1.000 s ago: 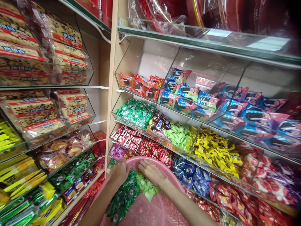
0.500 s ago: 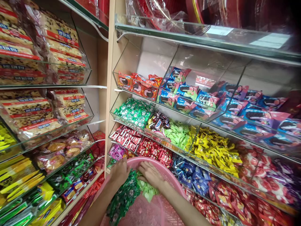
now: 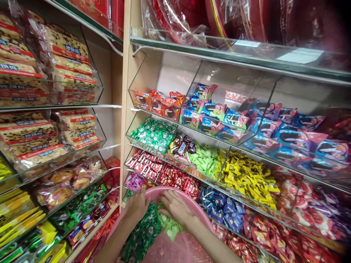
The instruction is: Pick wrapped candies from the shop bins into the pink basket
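Observation:
A pink plastic basket point(image 3: 178, 192) stands low in front of me, with my forearms reaching into it. My left hand point(image 3: 136, 206) lies over its far left rim, fingers apart and pointing forward; their undersides are hidden. Just below that hand is a heap of dark green wrapped candies point(image 3: 141, 233). Inside the basket, my right hand point(image 3: 174, 206) is open with its fingers stretched out to the left, palm down. Light green wrapped candies point(image 3: 170, 224) lie under and beside its fingertips; any contact is hard to make out.
Ahead, clear shelf bins hold green candies point(image 3: 152, 135), Snickers bars point(image 3: 181, 146), light green packets point(image 3: 204, 159), yellow packets point(image 3: 246, 175) and blue candies point(image 3: 225, 206). Blue cookie packs point(image 3: 214, 109) sit higher up. Bagged pastries point(image 3: 70, 54) fill the left shelves. A wooden upright point(image 3: 125, 73) divides both sides.
My view has shifted slightly, so the shelves sit lower and a little to the left. Both hands stay at the basket's far side, with the right hand's fingers still over the light green candies.

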The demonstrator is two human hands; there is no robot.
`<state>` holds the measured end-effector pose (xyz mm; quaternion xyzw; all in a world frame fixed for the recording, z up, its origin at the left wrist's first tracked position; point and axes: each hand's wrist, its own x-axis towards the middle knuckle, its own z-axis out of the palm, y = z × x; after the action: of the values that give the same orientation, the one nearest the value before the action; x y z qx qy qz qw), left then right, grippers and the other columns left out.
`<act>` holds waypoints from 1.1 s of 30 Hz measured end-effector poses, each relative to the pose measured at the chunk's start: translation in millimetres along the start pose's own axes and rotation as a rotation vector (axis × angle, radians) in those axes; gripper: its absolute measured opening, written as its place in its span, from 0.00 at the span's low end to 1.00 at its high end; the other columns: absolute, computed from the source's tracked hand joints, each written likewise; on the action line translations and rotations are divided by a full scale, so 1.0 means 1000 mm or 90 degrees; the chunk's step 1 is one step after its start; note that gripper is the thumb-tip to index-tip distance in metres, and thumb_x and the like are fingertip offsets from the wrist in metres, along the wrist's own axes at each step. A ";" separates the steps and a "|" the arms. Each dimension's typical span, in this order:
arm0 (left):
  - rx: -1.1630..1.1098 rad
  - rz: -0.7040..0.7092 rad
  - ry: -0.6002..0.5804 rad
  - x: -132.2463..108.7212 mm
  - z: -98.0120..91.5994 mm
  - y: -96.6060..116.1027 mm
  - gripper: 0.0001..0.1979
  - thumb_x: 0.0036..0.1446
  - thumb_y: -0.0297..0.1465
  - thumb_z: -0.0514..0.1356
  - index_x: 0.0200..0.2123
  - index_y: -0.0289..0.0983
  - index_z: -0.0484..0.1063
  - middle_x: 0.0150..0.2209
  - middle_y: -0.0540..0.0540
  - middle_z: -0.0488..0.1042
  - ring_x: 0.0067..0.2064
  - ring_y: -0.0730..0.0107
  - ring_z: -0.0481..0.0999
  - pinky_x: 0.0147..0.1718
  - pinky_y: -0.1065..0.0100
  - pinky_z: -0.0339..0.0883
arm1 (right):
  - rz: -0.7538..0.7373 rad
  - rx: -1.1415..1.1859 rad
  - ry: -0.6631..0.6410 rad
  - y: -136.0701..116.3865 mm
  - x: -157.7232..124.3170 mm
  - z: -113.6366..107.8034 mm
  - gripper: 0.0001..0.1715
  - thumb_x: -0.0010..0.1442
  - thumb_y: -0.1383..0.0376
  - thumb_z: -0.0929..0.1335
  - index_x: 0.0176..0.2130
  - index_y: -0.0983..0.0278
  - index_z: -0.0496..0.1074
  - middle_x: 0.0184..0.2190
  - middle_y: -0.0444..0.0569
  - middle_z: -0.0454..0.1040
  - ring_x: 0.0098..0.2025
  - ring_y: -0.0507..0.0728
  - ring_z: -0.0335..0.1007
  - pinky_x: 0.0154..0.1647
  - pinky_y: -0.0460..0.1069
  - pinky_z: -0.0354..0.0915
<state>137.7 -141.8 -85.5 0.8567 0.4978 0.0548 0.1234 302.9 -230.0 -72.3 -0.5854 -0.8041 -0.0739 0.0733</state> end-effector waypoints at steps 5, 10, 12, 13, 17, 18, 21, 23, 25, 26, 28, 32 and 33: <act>0.000 -0.022 -0.015 -0.001 -0.004 -0.003 0.16 0.60 0.31 0.47 0.47 0.31 0.65 0.43 0.37 0.73 0.46 0.55 0.72 0.41 0.60 0.64 | -0.074 0.010 0.121 0.001 -0.007 -0.072 0.16 0.63 0.57 0.60 0.46 0.64 0.66 0.40 0.50 0.70 0.41 0.56 0.64 0.43 0.51 0.61; 0.007 -0.012 -0.009 -0.001 -0.003 -0.003 0.18 0.61 0.32 0.46 0.50 0.30 0.64 0.43 0.36 0.72 0.46 0.54 0.72 0.41 0.59 0.65 | 0.056 -0.141 0.196 0.040 -0.008 -0.158 0.13 0.64 0.66 0.59 0.45 0.66 0.67 0.38 0.54 0.71 0.41 0.58 0.63 0.42 0.52 0.58; 0.006 -0.005 0.000 0.000 -0.001 -0.002 0.18 0.61 0.32 0.46 0.50 0.29 0.64 0.43 0.36 0.72 0.46 0.53 0.72 0.41 0.58 0.65 | 0.134 -0.257 0.124 0.061 -0.005 -0.182 0.13 0.62 0.70 0.59 0.43 0.65 0.69 0.38 0.55 0.71 0.42 0.60 0.62 0.43 0.55 0.57; 0.004 -0.004 0.005 0.000 0.001 -0.002 0.18 0.61 0.32 0.46 0.50 0.30 0.65 0.43 0.36 0.72 0.46 0.53 0.73 0.41 0.58 0.65 | 0.162 -0.302 0.072 0.071 -0.004 -0.190 0.14 0.61 0.74 0.59 0.41 0.65 0.70 0.37 0.56 0.72 0.43 0.61 0.62 0.45 0.57 0.56; -0.007 -0.011 0.007 -0.001 0.003 -0.003 0.19 0.60 0.33 0.48 0.51 0.30 0.64 0.44 0.36 0.72 0.46 0.54 0.72 0.41 0.59 0.65 | 0.190 -0.343 -0.144 0.097 0.002 -0.201 0.24 0.50 0.83 0.60 0.41 0.64 0.71 0.39 0.56 0.73 0.46 0.62 0.64 0.51 0.62 0.50; -0.009 -0.013 0.004 -0.002 0.003 -0.003 0.19 0.60 0.33 0.48 0.51 0.30 0.64 0.44 0.36 0.72 0.47 0.54 0.72 0.42 0.59 0.65 | 0.193 -0.331 -0.182 0.100 0.004 -0.199 0.24 0.49 0.83 0.61 0.42 0.63 0.70 0.41 0.56 0.72 0.47 0.62 0.63 0.51 0.63 0.50; -0.010 -0.020 -0.003 -0.004 0.002 -0.005 0.19 0.60 0.32 0.48 0.52 0.30 0.63 0.46 0.35 0.71 0.48 0.54 0.71 0.43 0.58 0.64 | 0.222 -0.286 -0.263 0.102 0.011 -0.193 0.29 0.43 0.76 0.71 0.46 0.62 0.69 0.46 0.57 0.70 0.50 0.66 0.62 0.50 0.66 0.52; -0.009 -0.025 -0.006 -0.005 0.001 -0.006 0.20 0.60 0.32 0.47 0.53 0.29 0.62 0.47 0.35 0.71 0.48 0.54 0.71 0.43 0.58 0.64 | 0.251 -0.271 -0.285 0.102 0.015 -0.189 0.36 0.37 0.73 0.75 0.48 0.61 0.68 0.47 0.57 0.69 0.51 0.68 0.62 0.49 0.66 0.54; -0.009 -0.027 -0.010 -0.007 -0.001 -0.007 0.20 0.60 0.33 0.47 0.52 0.30 0.62 0.47 0.36 0.71 0.48 0.54 0.71 0.43 0.59 0.63 | 0.270 -0.272 -0.280 0.101 0.017 -0.187 0.38 0.35 0.73 0.76 0.48 0.62 0.68 0.46 0.58 0.69 0.50 0.68 0.62 0.48 0.64 0.57; -0.009 -0.026 -0.011 -0.007 -0.001 -0.007 0.19 0.60 0.33 0.47 0.52 0.30 0.63 0.46 0.36 0.71 0.48 0.55 0.71 0.43 0.60 0.63 | 0.273 -0.275 -0.272 0.101 0.017 -0.187 0.38 0.35 0.73 0.76 0.47 0.62 0.69 0.46 0.58 0.69 0.50 0.68 0.63 0.47 0.63 0.58; -0.009 -0.023 -0.012 -0.008 -0.003 -0.007 0.19 0.61 0.33 0.47 0.51 0.30 0.63 0.46 0.36 0.71 0.48 0.55 0.71 0.43 0.61 0.63 | 0.267 -0.282 -0.253 0.100 0.016 -0.188 0.35 0.37 0.72 0.76 0.46 0.63 0.69 0.45 0.58 0.69 0.49 0.67 0.63 0.45 0.60 0.60; -0.008 -0.026 -0.011 -0.009 -0.004 -0.007 0.19 0.61 0.33 0.47 0.51 0.30 0.64 0.46 0.35 0.71 0.48 0.54 0.71 0.43 0.60 0.64 | 0.228 -0.326 -0.244 0.098 0.010 -0.194 0.25 0.46 0.68 0.73 0.45 0.65 0.69 0.43 0.57 0.70 0.48 0.64 0.65 0.43 0.55 0.61; -0.008 -0.026 -0.009 -0.009 -0.003 -0.007 0.19 0.61 0.33 0.47 0.51 0.30 0.64 0.46 0.35 0.71 0.48 0.54 0.71 0.43 0.59 0.64 | 0.218 -0.340 -0.248 0.097 0.009 -0.196 0.23 0.48 0.67 0.73 0.46 0.65 0.69 0.43 0.56 0.70 0.48 0.64 0.66 0.43 0.55 0.61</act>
<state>126.9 -146.1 -83.6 0.8461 0.5137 0.0492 0.1338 399.0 -232.3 124.6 -0.7131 -0.6456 -0.1550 -0.2249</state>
